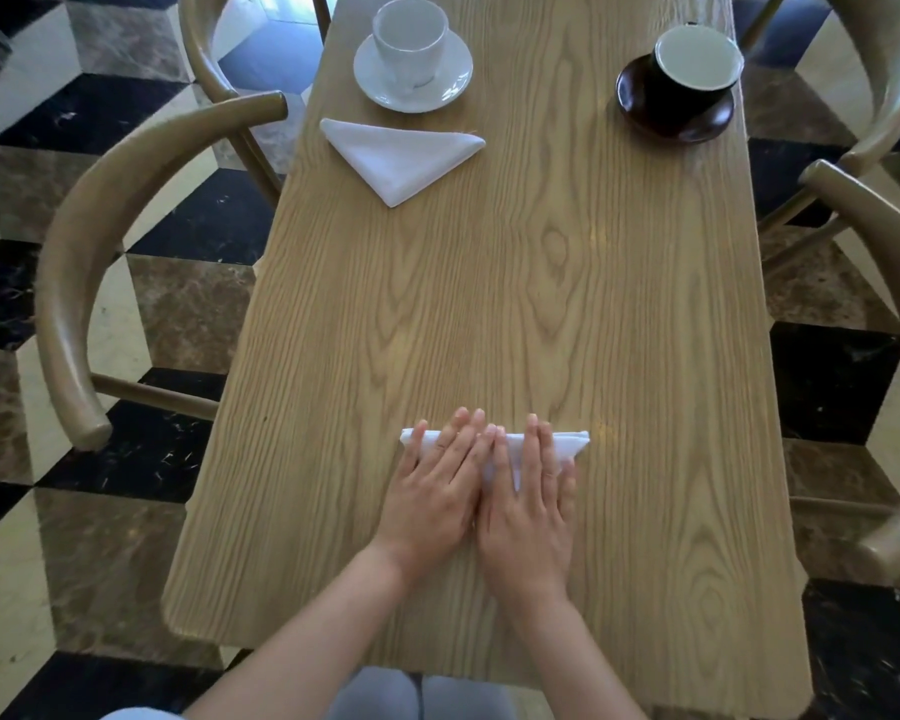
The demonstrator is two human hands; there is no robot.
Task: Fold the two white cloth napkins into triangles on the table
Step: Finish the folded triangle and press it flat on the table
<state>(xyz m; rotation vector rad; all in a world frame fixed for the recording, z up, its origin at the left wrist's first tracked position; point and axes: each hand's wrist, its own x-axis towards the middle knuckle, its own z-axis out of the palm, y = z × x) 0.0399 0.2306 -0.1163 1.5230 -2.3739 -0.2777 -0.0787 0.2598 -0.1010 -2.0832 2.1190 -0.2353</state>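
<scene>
Wooden table [619, 356]: both cups [410, 41] look empty (far end); left hand [435, 488] and right hand [528, 504], fingers spread flat, hide most of the near napkin [567, 445].

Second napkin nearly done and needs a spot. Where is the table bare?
Bare: the wide middle between the folded napkin and both hands, and below the black cup. Crowded: far end around the white cup.

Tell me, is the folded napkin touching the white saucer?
Apart. The head view shows bare wooden table between the far folded napkin and the white saucer.
</scene>
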